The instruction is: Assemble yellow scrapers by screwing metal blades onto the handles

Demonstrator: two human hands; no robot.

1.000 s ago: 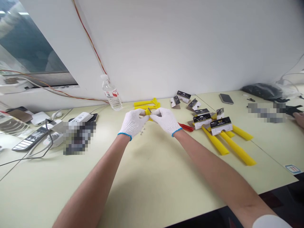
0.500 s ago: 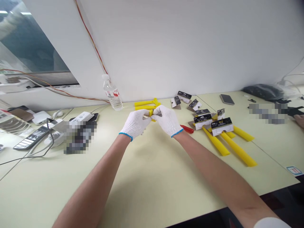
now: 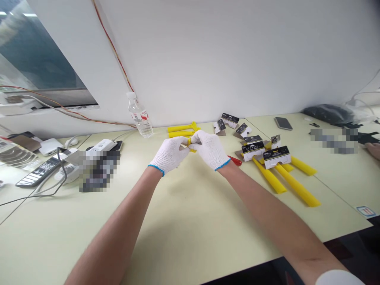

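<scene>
My left hand (image 3: 170,155) and my right hand (image 3: 209,150) wear white knit gloves with blue cuffs. They meet above the table and pinch a small yellow plastic piece (image 3: 190,145) between them, mostly hidden by the fingers. Just behind my hands lie several yellow plastic bars (image 3: 180,131). Off to the right of my right hand, a red tool handle (image 3: 235,160) sticks out from under a carded package (image 3: 253,151). Further right, long yellow tapered bars (image 3: 298,190) lie beneath more black-and-white carded packages (image 3: 277,156).
A water bottle (image 3: 140,118) stands against the white wall. At the left are a power strip (image 3: 101,145), phones and cables, with a pixelated patch (image 3: 99,171) beside them. A phone (image 3: 283,123) lies at the back right. A co-worker's hand (image 3: 373,150) enters at the right edge.
My hands have drawn slightly closer together, and the yellow piece is now more covered by the fingers. My right hand has moved a little over the red handle.
</scene>
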